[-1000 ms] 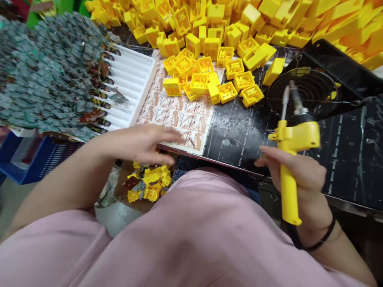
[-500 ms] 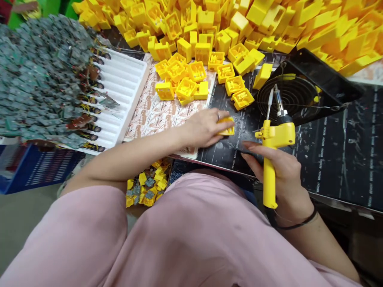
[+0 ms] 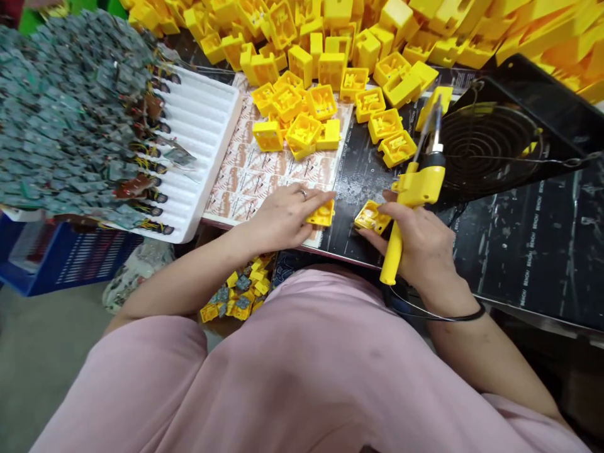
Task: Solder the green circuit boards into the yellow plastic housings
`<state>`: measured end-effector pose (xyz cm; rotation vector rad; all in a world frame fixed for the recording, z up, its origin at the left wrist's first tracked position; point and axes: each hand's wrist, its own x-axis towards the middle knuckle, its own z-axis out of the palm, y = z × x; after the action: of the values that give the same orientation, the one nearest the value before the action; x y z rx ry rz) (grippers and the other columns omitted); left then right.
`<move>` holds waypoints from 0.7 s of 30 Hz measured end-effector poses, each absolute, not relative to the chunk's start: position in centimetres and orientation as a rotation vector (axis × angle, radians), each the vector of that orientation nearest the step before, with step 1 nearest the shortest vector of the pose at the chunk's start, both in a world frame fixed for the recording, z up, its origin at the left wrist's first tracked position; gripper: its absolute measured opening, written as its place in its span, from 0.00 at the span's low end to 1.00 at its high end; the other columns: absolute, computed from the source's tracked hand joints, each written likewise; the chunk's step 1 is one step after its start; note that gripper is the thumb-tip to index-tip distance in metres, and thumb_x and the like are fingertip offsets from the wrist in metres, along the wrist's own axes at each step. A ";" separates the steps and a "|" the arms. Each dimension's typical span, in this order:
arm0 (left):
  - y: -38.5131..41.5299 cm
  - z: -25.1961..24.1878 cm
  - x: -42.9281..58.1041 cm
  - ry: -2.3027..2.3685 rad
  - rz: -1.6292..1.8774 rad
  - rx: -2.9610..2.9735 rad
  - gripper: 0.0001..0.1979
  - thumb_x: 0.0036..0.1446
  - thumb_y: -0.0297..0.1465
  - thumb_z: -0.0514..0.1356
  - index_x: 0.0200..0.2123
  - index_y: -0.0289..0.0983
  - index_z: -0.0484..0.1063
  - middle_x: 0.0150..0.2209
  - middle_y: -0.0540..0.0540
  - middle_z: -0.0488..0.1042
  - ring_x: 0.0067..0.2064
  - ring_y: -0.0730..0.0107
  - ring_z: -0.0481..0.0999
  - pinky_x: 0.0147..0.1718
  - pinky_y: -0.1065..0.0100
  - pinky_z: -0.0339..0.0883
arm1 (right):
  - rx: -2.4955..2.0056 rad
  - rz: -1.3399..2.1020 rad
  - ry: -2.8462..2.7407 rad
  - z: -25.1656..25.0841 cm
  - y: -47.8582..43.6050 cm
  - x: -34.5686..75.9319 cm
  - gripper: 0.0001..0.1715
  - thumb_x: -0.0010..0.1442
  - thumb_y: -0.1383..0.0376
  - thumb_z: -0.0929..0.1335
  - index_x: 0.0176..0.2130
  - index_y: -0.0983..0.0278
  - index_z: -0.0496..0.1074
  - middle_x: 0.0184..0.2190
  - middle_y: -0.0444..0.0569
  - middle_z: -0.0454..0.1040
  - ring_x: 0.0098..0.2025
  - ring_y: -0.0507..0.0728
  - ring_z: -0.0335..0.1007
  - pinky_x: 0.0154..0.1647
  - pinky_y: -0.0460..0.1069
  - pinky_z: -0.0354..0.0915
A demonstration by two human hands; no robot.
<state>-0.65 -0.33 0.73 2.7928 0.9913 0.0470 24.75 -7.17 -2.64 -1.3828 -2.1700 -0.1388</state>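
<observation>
My left hand (image 3: 287, 214) is closed on a small yellow housing (image 3: 321, 214) at the edge of the patterned paper sheet (image 3: 243, 182). To its right, my right hand (image 3: 415, 236) holds the yellow soldering gun (image 3: 419, 187), its metal tip pointing up and away. The thumb and a finger of that same hand also pinch a second yellow housing (image 3: 370, 217), open side up, over the black bench mat (image 3: 353, 179). Several more open yellow housings (image 3: 304, 131) lie just beyond both hands.
A large heap of yellow housings (image 3: 330, 63) spans the back. On the left, a white ribbed foam tray (image 3: 202, 113) bears many grey circuit boards (image 3: 70, 126). A black fan (image 3: 476, 145) stands right. A blue basket (image 3: 66, 258) and a box of yellow parts (image 3: 245, 289) sit lower.
My left hand has moved left with its yellow housing. My right hand has shifted left with the soldering gun, and a second yellow housing now shows between its fingers. The view has shifted slightly.
</observation>
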 end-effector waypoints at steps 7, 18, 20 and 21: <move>0.1 1.0 -0.8 0.772 -0.033 2.801 0.28 0.63 0.31 0.57 0.65 0.33 0.62 0.60 0.35 0.71 0.55 0.54 0.74 0.54 0.56 0.68 | -1.339 -0.042 -2.306 -1.1 -8.2 26.2 0.33 0.58 0.47 0.72 0.54 0.62 0.66 0.46 0.55 0.78 0.40 0.62 0.76 0.37 0.52 0.65; -0.9 -0.4 1.7 0.823 0.166 2.721 0.20 0.65 0.34 0.59 0.58 0.32 0.68 0.55 0.38 0.76 0.53 0.58 0.75 0.54 0.61 0.69 | -1.075 -0.040 -2.367 -2.4 -5.6 26.2 0.23 0.62 0.58 0.71 0.52 0.66 0.67 0.46 0.58 0.79 0.38 0.62 0.76 0.39 0.55 0.66; -0.8 -0.7 2.0 0.815 0.203 2.752 0.22 0.67 0.36 0.57 0.60 0.32 0.67 0.60 0.37 0.72 0.54 0.58 0.75 0.55 0.61 0.69 | -1.060 -0.064 -2.342 -2.7 -5.9 25.9 0.24 0.62 0.57 0.71 0.52 0.67 0.67 0.46 0.60 0.79 0.37 0.63 0.76 0.40 0.56 0.67; -0.6 -0.7 1.7 0.830 0.236 2.774 0.24 0.67 0.38 0.57 0.61 0.33 0.66 0.62 0.37 0.70 0.55 0.57 0.75 0.54 0.60 0.69 | -1.062 -0.076 -2.327 -2.8 -6.0 25.9 0.25 0.62 0.55 0.71 0.52 0.67 0.68 0.46 0.60 0.79 0.37 0.63 0.77 0.40 0.57 0.68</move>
<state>1.65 -0.61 -0.74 2.7737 0.8300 0.2357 25.87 -5.99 -2.81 -1.0617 -2.3269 -0.0761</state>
